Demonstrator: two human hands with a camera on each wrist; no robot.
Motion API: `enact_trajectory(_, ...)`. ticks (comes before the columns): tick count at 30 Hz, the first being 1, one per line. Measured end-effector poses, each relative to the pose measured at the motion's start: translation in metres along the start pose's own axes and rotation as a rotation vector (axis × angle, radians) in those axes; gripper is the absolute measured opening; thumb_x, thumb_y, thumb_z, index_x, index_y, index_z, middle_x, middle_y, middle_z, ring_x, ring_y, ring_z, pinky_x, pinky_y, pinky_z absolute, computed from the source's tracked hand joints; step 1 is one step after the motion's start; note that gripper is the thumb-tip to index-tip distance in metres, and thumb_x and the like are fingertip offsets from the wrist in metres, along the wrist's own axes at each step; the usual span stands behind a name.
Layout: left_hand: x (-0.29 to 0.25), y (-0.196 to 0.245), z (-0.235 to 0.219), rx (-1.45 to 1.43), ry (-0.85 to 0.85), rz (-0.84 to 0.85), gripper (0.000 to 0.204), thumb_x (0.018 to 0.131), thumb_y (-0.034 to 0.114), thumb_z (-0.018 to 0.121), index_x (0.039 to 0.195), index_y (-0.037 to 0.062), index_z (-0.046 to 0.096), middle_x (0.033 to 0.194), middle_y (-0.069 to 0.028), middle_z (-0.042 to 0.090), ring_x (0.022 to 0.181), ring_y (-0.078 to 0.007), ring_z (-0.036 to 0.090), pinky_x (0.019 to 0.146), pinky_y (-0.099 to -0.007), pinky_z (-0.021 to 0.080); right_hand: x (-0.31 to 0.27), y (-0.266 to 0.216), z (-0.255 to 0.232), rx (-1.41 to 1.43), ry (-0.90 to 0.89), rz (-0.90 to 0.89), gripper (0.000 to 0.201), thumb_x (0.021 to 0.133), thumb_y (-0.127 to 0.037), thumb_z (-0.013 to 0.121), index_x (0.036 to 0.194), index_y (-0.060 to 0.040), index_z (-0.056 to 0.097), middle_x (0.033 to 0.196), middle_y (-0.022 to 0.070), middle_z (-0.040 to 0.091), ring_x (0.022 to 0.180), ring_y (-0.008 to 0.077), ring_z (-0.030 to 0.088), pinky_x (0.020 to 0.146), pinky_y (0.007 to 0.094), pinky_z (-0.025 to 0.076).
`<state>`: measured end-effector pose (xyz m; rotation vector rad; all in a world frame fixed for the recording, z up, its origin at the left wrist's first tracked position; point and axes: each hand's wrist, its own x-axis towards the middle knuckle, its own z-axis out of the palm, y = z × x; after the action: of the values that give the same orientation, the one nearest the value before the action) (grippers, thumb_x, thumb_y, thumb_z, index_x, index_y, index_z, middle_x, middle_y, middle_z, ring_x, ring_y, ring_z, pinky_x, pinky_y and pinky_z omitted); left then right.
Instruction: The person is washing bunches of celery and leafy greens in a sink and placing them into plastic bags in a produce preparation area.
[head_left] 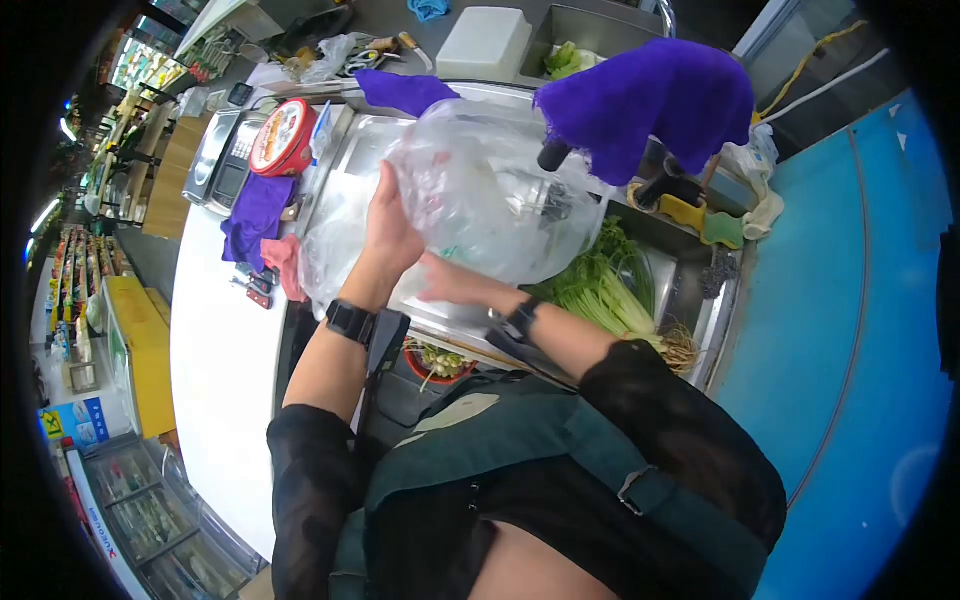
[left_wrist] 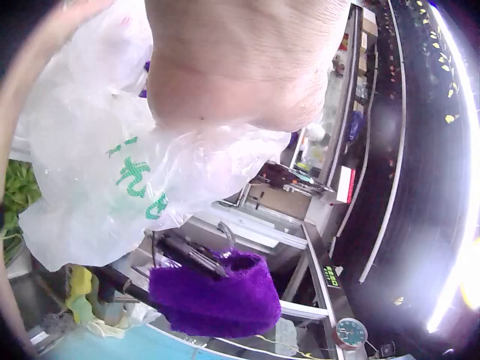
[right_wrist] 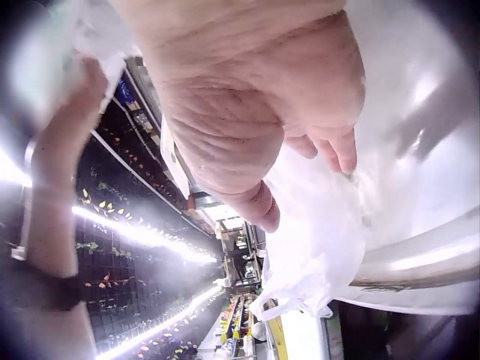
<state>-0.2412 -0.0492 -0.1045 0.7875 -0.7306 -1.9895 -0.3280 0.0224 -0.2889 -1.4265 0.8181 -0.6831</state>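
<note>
Plastic film is all there is to this thing: a thin, clear plastic bag (head_left: 490, 200) with green print, held up over the steel sink (head_left: 690, 300) in front of the person. I judge it very light, limp and slippery, with no stiffness of its own; it will sag and cling wherever it is not held, and a hard tug or a sharp edge could tear it.

The left hand (head_left: 392, 232) lies against the bag's side farther from the sink's purple cloth (head_left: 650, 95), fingers curved round the film. The right hand (head_left: 450, 285) is below the bag, fingers bent into the film in the right wrist view; whether it truly pinches or only props I cannot tell for sure.

The best hold, I judge, is at the mouth or the gathered edge, where doubled film gives the fingers something to bite on. Green onions (head_left: 610, 290) lie in the sink just under the bag.
</note>
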Motion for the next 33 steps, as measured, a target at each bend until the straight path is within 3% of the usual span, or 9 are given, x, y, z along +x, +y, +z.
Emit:
enact_trajectory(5, -0.026, -0.029, -0.044, -0.076, 0.213, -0.107, 0.054, 0.099, 0.053, 0.031, 0.137, 0.0173, 0.043, 0.131, -0.0068, 0.055, 0.114, -0.0229, 0.054, 0.097, -0.0406, 0.044, -0.168, -0.039, -0.087, 0.043, -0.186, 0.193, 0.040, 0.084, -0.013, 0.070, 0.120, 0.0012, 0.059, 0.105, 0.0126, 0.068, 0.090, 0.0161, 0.065, 0.081, 0.0287, 0.053)
enact_trajectory(7, -0.038, -0.042, -0.050, -0.084, 0.271, -0.085, 0.054, 0.099, 0.053, 0.031, 0.137, 0.0152, 0.043, 0.131, -0.0074, 0.055, 0.114, -0.0240, 0.054, 0.096, -0.0409, 0.044, -0.243, -0.054, -0.165, 0.036, 0.628, 0.471, 0.017, 0.087, -0.004, 0.059, 0.103, -0.0017, 0.065, 0.082, 0.0070, 0.068, 0.070, 0.0134, 0.064, 0.061, 0.0269, 0.054)
enact_trajectory(8, -0.035, -0.045, -0.051, -0.084, 0.271, -0.084, 0.054, 0.099, 0.053, 0.031, 0.137, 0.0152, 0.043, 0.131, -0.0074, 0.055, 0.114, -0.0240, 0.054, 0.096, -0.0409, 0.044, -0.244, -0.061, -0.164, 0.082, 0.695, 0.416, 0.014, 0.086, -0.001, 0.055, 0.096, -0.0038, 0.065, 0.070, 0.0034, 0.062, 0.059, 0.0122, 0.059, 0.051, 0.0266, 0.049)
enact_trajectory(10, -0.044, -0.055, -0.056, -0.075, 0.296, -0.092, 0.054, 0.100, 0.052, 0.030, 0.137, 0.0153, 0.043, 0.130, -0.0081, 0.055, 0.115, -0.0244, 0.054, 0.096, -0.0417, 0.044, -0.275, -0.070, -0.254, -0.313, 1.400, 0.359, 0.021, 0.094, -0.027, 0.059, 0.093, -0.0057, 0.059, 0.061, 0.0014, 0.054, 0.047, 0.0101, 0.049, 0.041, 0.0246, 0.037)
enact_trajectory(16, -0.048, -0.056, -0.041, -0.115, 0.309, -0.079, 0.051, 0.101, 0.048, 0.032, 0.135, 0.0143, 0.046, 0.129, -0.0103, 0.056, 0.106, -0.0245, 0.058, 0.093, -0.0417, 0.047, -0.254, -0.018, -0.354, -0.459, 1.415, 0.517, 0.053, 0.097, -0.047, 0.045, 0.085, 0.0020, 0.061, 0.058, 0.0084, 0.055, 0.042, 0.0159, 0.052, 0.038, 0.0298, 0.039)
enact_trajectory(22, -0.051, -0.059, -0.061, -0.237, 0.111, -0.058, 0.052, 0.100, 0.050, 0.031, 0.135, 0.0146, 0.045, 0.131, -0.0111, 0.055, 0.107, -0.0246, 0.058, 0.090, -0.0405, 0.048, -0.246, -0.036, -0.302, -0.103, 1.548, 0.530, 0.056, 0.099, -0.046, 0.038, 0.086, 0.0027, 0.063, 0.066, 0.0128, 0.061, 0.048, 0.0238, 0.058, 0.041, 0.0332, 0.043)
enact_trajectory(26, -0.053, -0.054, -0.036, -0.228, 0.222, -0.063, 0.052, 0.100, 0.051, 0.030, 0.136, 0.0153, 0.044, 0.132, -0.0115, 0.054, 0.109, -0.0255, 0.058, 0.091, -0.0415, 0.048, -0.210, 0.010, -0.244, -0.889, 1.838, -0.083, 0.025, 0.094, -0.027, 0.055, 0.093, -0.0024, 0.059, 0.070, 0.0083, 0.062, 0.058, 0.0193, 0.060, 0.054, 0.0339, 0.048)
enact_trajectory(29, -0.055, -0.055, -0.035, -0.199, 0.209, -0.082, 0.053, 0.100, 0.051, 0.030, 0.136, 0.0156, 0.044, 0.133, -0.0117, 0.053, 0.109, -0.0265, 0.057, 0.093, -0.0426, 0.047, -0.131, -0.025, -0.152, -0.634, 1.119, 0.171, 0.036, 0.079, -0.029, 0.071, 0.105, -0.0075, 0.057, 0.098, 0.0126, 0.063, 0.096, 0.0300, 0.060, 0.084, 0.0401, 0.047)
enact_trajectory(33, -0.053, -0.051, -0.024, -0.198, 0.159, -0.098, 0.053, 0.099, 0.052, 0.031, 0.135, 0.0153, 0.044, 0.132, -0.0111, 0.054, 0.108, -0.0268, 0.058, 0.094, -0.0435, 0.046, -0.052, -0.005, -0.135, -0.835, 1.129, 0.484, 0.071, 0.075, -0.044, 0.073, 0.127, -0.0037, 0.046, 0.132, 0.0202, 0.045, 0.122, 0.0371, 0.039, 0.102, 0.0455, 0.035)
